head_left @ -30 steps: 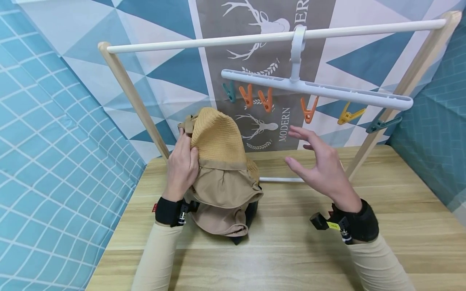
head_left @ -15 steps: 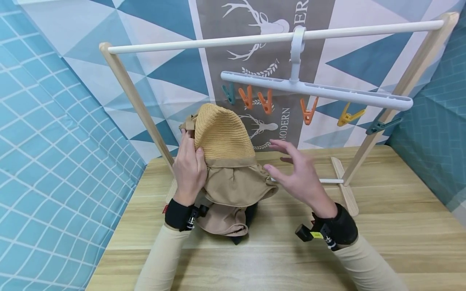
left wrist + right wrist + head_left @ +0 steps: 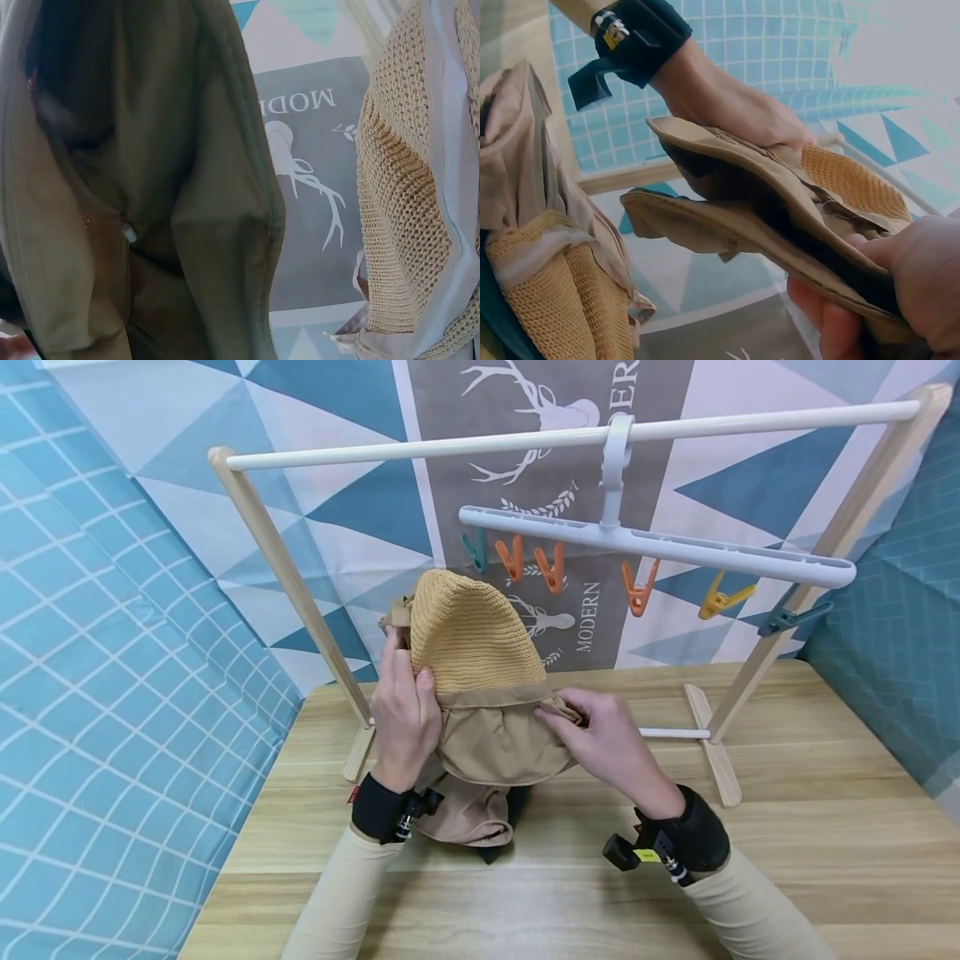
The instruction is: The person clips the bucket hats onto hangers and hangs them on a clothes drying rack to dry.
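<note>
A sun hat (image 3: 480, 643) with a woven yellow crown and a tan cloth brim is held up above the table, crown upward. My left hand (image 3: 405, 710) grips its left side, near a small cloth bow. At the opposite side, my right hand (image 3: 607, 735) pinches the brim between thumb and fingers. In the right wrist view the brim (image 3: 727, 225) hangs in two layers with a dark inside, and my left hand (image 3: 731, 109) is beyond it. Below lies a second, pinkish-beige hat (image 3: 465, 814), whose woven part (image 3: 559, 292) shows in the right wrist view.
Behind the hats stands a wooden rack with a white top rail (image 3: 420, 448). From it hangs a pale blue hanger (image 3: 660, 545) with several clips, among them an orange clip (image 3: 637, 589) and a yellow clip (image 3: 723, 597). A dark piece (image 3: 517, 806) sticks out by the lower hat.
My right hand has moved left and down from open air and taken hold of the hat's brim. The left hand and the held hat have shifted slightly right.
</note>
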`<state>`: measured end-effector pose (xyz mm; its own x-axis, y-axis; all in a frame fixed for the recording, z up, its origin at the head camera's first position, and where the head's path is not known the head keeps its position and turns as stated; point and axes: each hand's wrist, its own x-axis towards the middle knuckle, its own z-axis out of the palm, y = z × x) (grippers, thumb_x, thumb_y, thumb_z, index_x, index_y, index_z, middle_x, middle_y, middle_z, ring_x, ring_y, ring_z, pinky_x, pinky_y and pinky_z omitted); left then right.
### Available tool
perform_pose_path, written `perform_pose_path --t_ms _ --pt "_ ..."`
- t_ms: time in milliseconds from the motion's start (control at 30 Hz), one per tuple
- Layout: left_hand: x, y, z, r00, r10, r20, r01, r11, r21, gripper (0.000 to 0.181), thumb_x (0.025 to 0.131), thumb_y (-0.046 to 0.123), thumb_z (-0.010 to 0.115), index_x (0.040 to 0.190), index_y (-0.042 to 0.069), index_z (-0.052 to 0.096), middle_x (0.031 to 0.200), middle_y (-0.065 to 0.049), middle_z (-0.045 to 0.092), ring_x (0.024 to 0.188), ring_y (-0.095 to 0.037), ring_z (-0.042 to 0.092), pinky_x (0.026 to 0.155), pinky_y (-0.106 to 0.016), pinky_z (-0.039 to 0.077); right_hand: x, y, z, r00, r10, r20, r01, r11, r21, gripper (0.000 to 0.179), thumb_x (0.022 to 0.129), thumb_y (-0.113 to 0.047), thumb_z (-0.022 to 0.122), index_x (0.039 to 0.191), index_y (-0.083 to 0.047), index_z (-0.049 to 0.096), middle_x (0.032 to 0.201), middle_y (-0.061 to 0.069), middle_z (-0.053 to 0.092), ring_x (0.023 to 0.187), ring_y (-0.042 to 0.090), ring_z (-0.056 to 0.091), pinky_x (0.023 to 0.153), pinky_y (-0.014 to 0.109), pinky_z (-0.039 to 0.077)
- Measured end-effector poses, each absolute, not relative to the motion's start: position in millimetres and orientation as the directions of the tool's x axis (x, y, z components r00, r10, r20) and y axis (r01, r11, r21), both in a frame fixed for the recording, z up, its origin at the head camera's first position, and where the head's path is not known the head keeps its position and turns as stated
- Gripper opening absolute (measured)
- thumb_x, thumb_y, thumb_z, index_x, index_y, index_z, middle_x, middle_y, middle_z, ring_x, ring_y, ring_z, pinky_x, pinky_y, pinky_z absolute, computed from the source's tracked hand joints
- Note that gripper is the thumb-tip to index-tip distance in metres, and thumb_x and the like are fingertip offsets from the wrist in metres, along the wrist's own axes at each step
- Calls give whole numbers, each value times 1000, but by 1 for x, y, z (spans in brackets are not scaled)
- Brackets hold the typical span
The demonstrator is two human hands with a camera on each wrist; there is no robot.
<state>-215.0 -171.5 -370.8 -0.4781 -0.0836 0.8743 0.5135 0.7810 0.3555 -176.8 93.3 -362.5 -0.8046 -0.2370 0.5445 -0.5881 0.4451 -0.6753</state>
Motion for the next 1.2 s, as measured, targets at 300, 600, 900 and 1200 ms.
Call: perform_pose_path --t_ms 300,600,900,1200 --pt "-214 -173 -373 -493 -88 866 519 769 373 58 120 45 31 104 -4 56 162 -34 54 73 -39 58 56 -49 43 -179 100 -363 -681 -204 703 -701 458 -546 9 96 2 85 94 -6 81 63 -5 45 59 -3 34 58 16 27" --pt "-215 -175 -370 -484 -54 873 541 766 347 62 116 56 40 107 -2 60 150 -33 58 129 -48 66 75 -57 53 -183 112 -355 -451 -184 873 -798 522 -302 25 89 18 79 108 2 86 84 15 81 60 6 52 61 17 36" --pt "-217 -186 -351 -330 -158 930 588 737 334 70 107 65 51 116 -3 62 135 -31 63 112 -44 65 82 -54 59 -183 133 -341 -461 -180 869 -762 583 -283 19 93 12 83 105 -1 87 73 8 70 62 2 40 62 16 31" --pt "-217 -179 -344 -319 -33 947 687 680 255 69 106 64 52 124 -2 63 139 -27 65 118 -43 66 88 -55 61 -182 152 -332 -455 -319 831 -752 638 -167 17 87 13 87 98 0 85 76 11 78 59 6 52 59 17 34"
